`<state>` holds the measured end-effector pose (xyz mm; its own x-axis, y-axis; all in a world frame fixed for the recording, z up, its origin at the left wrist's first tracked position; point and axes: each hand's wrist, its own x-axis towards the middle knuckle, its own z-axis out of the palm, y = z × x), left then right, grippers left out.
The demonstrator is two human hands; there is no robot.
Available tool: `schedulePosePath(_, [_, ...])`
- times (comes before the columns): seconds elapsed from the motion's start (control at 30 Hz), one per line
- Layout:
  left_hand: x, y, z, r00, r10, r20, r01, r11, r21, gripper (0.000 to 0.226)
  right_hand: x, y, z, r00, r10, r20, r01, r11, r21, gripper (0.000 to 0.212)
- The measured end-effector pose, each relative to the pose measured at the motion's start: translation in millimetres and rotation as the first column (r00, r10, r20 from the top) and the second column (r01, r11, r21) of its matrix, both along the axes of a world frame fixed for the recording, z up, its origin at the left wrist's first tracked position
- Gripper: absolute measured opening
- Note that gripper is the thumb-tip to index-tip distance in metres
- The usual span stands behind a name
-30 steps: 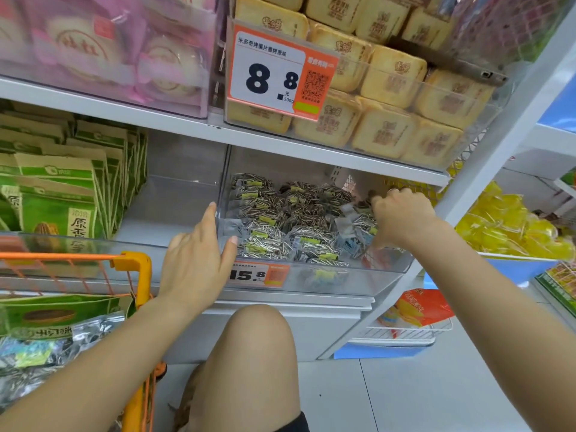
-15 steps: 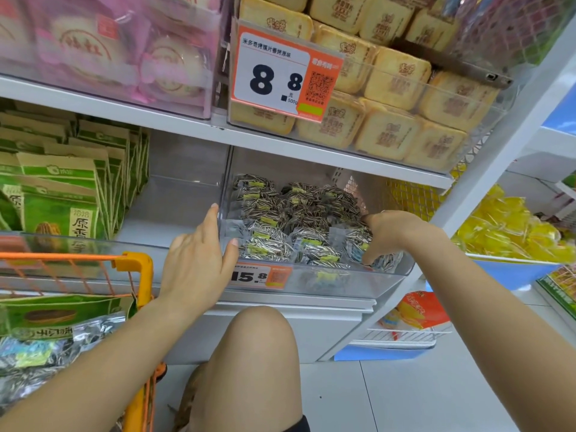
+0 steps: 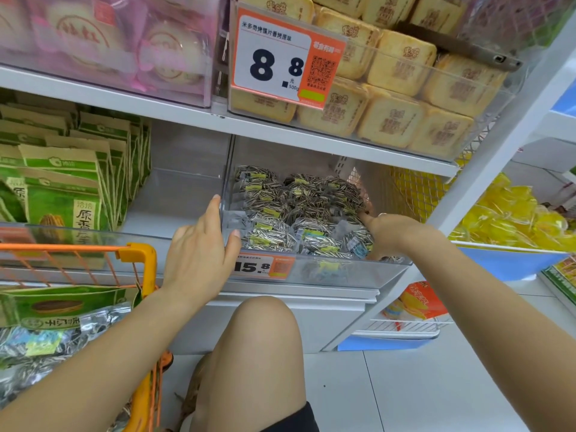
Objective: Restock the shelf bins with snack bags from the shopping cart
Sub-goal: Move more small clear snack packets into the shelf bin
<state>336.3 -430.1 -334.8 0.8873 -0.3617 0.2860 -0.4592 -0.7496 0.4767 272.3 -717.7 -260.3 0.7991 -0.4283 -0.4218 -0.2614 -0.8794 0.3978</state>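
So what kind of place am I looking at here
Most likely a snack aisle in a grocery shop. White shelves carry clear bins of packaged snacks, orange price tags clip to the bin fronts, and an orange cart holding more bags stands beside the person.

Black-and-white striped seed bags with yellow labels fill the frame's centre. Green-and-tan pouches sit at left, pink packs upper left, an orange cart lower left.
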Motion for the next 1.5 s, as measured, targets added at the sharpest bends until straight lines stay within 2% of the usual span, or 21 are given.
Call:
schedulePosePath(0.07, [0.5,0.9,-0.3,1.000,-0.005,-0.001,0.005,1.000,0.004,0.063,1.2,1.6,-9.6,0.999,0.045,0.006,-0.044,0.997,-0.069,0.088])
schedulePosePath(0.2, [0.0,2.7,0.5,1.000,-0.017,-0.008,0.017,1.000,-0.003,0.063,-6.6,-5.2,-11.4,0.997,0.073,0.032,-0.069,0.993,-0.096,0.082])
schedulePosePath(0.3, [-0.2,2.8,0.1,1.000,-0.018,-0.005,0.018,1.000,-0.008,0.063,-13.6,-8.6,-8.9,0.965,0.196,0.172,-0.163,0.969,-0.186,0.058])
schedulePosePath(0.37, [-0.2,3.0,0.3,1.000,-0.017,-0.004,0.017,1.000,-0.008,0.063,-17.0,-7.6,-10.8,0.961,0.195,0.194,-0.162,0.972,-0.173,0.048])
schedulePosePath(0.5, [0.1,2.8,0.7,1.000,-0.022,-0.002,0.022,1.000,-0.003,0.063,-15.3,-11.8,-18.0,0.980,0.098,0.173,-0.087,0.994,-0.070,0.049])
schedulePosePath(0.63, [-0.4,2.8,1.1,1.000,-0.017,-0.007,0.017,1.000,0.002,0.063,-11.0,-11.9,-18.3,0.976,0.075,0.207,-0.077,0.997,0.001,0.044])
schedulePosePath(0.8, [-1.3,2.1,1.9,1.000,-0.016,-0.012,0.016,1.000,0.007,0.063,-7.9,-12.2,-11.1,0.968,0.146,0.204,-0.142,0.989,-0.035,0.047])
schedulePosePath(0.93, [-0.7,2.6,2.1,1.000,-0.010,-0.016,0.010,1.000,0.009,0.063,-6.2,-10.7,-18.0,0.977,0.153,0.146,-0.144,0.987,-0.066,0.022])
schedulePosePath(1.0, [-2.1,2.2,2.5,1.000,-0.010,-0.014,0.010,1.000,0.007,0.063,-8.5,-9.6,-26.0,0.976,0.157,0.152,-0.143,0.985,-0.096,0.024])
schedulePosePath(1.1, [-1.9,2.3,2.0,1.000,-0.008,-0.013,0.008,1.000,-0.003,0.063,-7.7,-9.8,-29.4,0.970,0.164,0.180,-0.150,0.985,-0.089,0.043])
schedulePosePath(1.2, [-2.1,3.3,2.8,1.000,-0.013,-0.016,0.013,1.000,-0.003,0.063,-8.5,-15.5,-23.8,0.966,0.066,0.251,-0.075,0.997,0.028,0.064])
schedulePosePath(1.3, [-2.2,3.0,2.5,1.000,-0.008,-0.020,0.008,1.000,-0.004,0.063,-10.9,-22.2,-22.7,0.968,-0.004,0.251,-0.009,0.999,0.050,0.079])
schedulePosePath(1.5, [-0.8,1.2,1.6,1.000,-0.005,-0.014,0.005,1.000,-0.001,0.063,-4.0,-21.0,-27.3,0.963,0.022,0.269,-0.022,1.000,-0.003,0.066])
